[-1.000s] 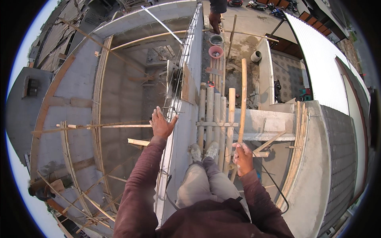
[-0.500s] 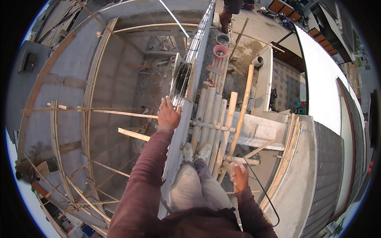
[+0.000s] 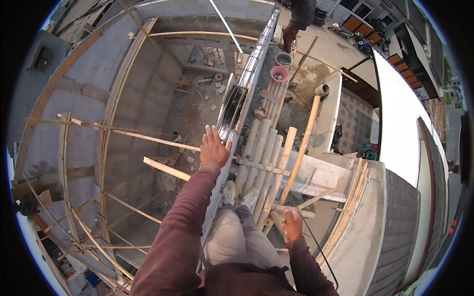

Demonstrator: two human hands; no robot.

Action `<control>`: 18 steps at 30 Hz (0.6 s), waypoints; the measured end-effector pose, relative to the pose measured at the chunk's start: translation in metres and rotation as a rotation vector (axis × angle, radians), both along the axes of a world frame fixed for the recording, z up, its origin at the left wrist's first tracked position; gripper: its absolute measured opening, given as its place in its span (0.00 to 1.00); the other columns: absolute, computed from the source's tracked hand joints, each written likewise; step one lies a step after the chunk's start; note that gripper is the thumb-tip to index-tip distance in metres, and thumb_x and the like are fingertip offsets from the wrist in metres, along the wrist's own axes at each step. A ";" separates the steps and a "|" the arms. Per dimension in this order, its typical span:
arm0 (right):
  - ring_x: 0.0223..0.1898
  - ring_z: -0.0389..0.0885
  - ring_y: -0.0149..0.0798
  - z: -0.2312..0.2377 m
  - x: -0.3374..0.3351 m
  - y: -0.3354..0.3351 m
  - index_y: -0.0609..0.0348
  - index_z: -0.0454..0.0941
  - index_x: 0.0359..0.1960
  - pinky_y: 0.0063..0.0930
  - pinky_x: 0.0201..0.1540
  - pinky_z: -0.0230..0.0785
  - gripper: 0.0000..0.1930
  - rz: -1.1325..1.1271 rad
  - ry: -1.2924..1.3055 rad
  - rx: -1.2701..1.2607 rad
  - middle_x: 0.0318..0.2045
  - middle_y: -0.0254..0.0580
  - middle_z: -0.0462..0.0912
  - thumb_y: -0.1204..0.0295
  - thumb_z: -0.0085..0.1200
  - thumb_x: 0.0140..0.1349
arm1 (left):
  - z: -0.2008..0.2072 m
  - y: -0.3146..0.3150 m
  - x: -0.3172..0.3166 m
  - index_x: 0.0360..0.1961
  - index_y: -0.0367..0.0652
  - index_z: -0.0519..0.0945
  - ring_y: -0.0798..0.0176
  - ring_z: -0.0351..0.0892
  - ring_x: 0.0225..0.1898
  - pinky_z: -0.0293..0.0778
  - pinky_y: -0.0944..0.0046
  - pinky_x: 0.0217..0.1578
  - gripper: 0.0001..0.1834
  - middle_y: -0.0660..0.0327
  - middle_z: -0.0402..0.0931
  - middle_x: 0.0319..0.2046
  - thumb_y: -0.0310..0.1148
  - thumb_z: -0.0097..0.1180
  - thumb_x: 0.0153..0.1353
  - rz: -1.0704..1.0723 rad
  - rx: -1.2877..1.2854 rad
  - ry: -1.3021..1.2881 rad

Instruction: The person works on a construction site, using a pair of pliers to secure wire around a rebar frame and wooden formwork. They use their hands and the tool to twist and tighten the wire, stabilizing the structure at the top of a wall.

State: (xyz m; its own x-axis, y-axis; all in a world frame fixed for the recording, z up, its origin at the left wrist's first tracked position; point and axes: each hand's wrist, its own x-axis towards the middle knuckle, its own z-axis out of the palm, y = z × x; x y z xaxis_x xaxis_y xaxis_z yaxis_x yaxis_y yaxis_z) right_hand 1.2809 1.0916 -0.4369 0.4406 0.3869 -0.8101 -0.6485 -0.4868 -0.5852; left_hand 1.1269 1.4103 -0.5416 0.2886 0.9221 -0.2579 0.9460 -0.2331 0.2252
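My left hand point(image 3: 214, 152) lies with its fingers spread at the top of the long narrow wall point(image 3: 216, 190), close to the near end of a board formwork point(image 3: 226, 101). Metal rods point(image 3: 236, 106) run between the boards. On the right, my right hand point(image 3: 290, 224) is closed in front of my body, over the bamboo poles. What its fingers hold, if anything, is hidden. A thin black cable point(image 3: 316, 236) passes just beside it. Both my shoes point(image 3: 249, 198) stand on a walkway of thick bamboo poles point(image 3: 264, 148) along the wall.
Ahead on the walkway are a pink bucket point(image 3: 279, 75) and a grey bucket point(image 3: 283, 60), with another person's hand point(image 3: 289, 37) near them. A slanting bamboo pole point(image 3: 301, 148) rises at right. Left of the wall, the room drops to a rubble-strewn floor point(image 3: 197, 108), with bamboo props point(image 3: 165, 168).
The view has shifted slightly, and more of the other person's arm shows. My left hand keeps its place at the wall, fingers spread. My right hand stays closed.
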 end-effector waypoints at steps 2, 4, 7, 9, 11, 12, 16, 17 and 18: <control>0.18 0.64 0.19 -0.005 -0.002 0.001 0.60 0.78 0.44 0.16 0.19 0.55 0.10 0.009 -0.012 -0.009 0.21 0.26 0.70 0.68 0.49 0.72 | 0.006 0.000 0.000 0.73 0.33 0.52 0.38 0.58 0.69 0.66 0.47 0.64 0.45 0.40 0.48 0.73 0.56 0.48 0.68 -0.006 -0.009 -0.009; 0.18 0.63 0.19 -0.010 -0.003 -0.001 0.60 0.78 0.44 0.16 0.19 0.55 0.10 0.017 -0.023 -0.020 0.21 0.26 0.69 0.67 0.48 0.72 | 0.008 0.000 -0.001 0.72 0.30 0.52 0.37 0.58 0.68 0.65 0.49 0.65 0.45 0.36 0.49 0.72 0.55 0.49 0.68 -0.012 -0.020 -0.016; 0.17 0.61 0.20 -0.014 -0.004 -0.003 0.59 0.78 0.43 0.16 0.19 0.54 0.11 0.028 -0.006 0.009 0.21 0.25 0.68 0.66 0.45 0.73 | 0.007 0.001 -0.002 0.72 0.30 0.52 0.36 0.59 0.68 0.65 0.49 0.64 0.45 0.36 0.51 0.71 0.55 0.50 0.68 -0.009 0.002 -0.019; 0.17 0.60 0.19 -0.009 -0.006 -0.001 0.59 0.78 0.47 0.16 0.19 0.53 0.13 0.048 -0.039 -0.027 0.20 0.24 0.67 0.65 0.43 0.75 | 0.007 0.000 -0.002 0.72 0.30 0.52 0.35 0.60 0.67 0.65 0.48 0.64 0.45 0.36 0.52 0.71 0.55 0.49 0.68 -0.030 0.026 -0.041; 0.17 0.60 0.19 -0.009 -0.010 0.000 0.59 0.78 0.50 0.16 0.19 0.53 0.14 0.050 -0.059 -0.036 0.20 0.24 0.66 0.65 0.43 0.75 | 0.008 0.000 -0.003 0.72 0.30 0.52 0.35 0.60 0.67 0.65 0.48 0.64 0.45 0.36 0.53 0.70 0.56 0.49 0.68 -0.030 0.020 -0.036; 0.17 0.59 0.18 -0.009 -0.011 0.001 0.60 0.78 0.52 0.16 0.19 0.52 0.16 0.050 -0.086 -0.038 0.20 0.24 0.66 0.65 0.42 0.75 | 0.010 0.002 -0.003 0.72 0.30 0.53 0.35 0.60 0.68 0.65 0.48 0.64 0.45 0.36 0.53 0.70 0.56 0.48 0.69 -0.032 0.021 -0.037; 0.17 0.59 0.17 -0.011 -0.006 0.001 0.60 0.77 0.56 0.15 0.19 0.53 0.17 0.066 -0.127 -0.027 0.20 0.23 0.66 0.64 0.43 0.75 | 0.009 0.002 -0.002 0.72 0.30 0.53 0.34 0.61 0.67 0.66 0.48 0.64 0.45 0.36 0.54 0.70 0.57 0.47 0.69 -0.022 0.008 -0.030; 0.17 0.59 0.17 -0.010 -0.005 0.001 0.60 0.77 0.55 0.15 0.19 0.54 0.16 0.064 -0.115 -0.036 0.20 0.24 0.67 0.65 0.43 0.75 | 0.007 0.000 -0.004 0.72 0.30 0.53 0.34 0.62 0.67 0.66 0.47 0.64 0.45 0.36 0.54 0.70 0.58 0.47 0.69 -0.028 0.008 -0.016; 0.18 0.60 0.17 -0.011 -0.001 0.003 0.59 0.77 0.54 0.15 0.19 0.55 0.15 0.036 -0.103 -0.044 0.21 0.24 0.67 0.65 0.44 0.75 | 0.008 0.003 -0.002 0.72 0.31 0.53 0.34 0.62 0.67 0.66 0.47 0.64 0.45 0.36 0.54 0.70 0.58 0.46 0.69 -0.032 0.007 -0.016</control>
State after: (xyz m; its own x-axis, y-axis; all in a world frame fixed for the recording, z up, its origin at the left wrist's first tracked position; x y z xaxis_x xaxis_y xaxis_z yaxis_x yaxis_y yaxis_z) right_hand 1.2797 1.0948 -0.4477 0.5087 0.3694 -0.7777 -0.5675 -0.5353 -0.6255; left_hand 1.1250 1.4134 -0.5340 0.3219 0.9141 -0.2464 0.9344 -0.2648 0.2383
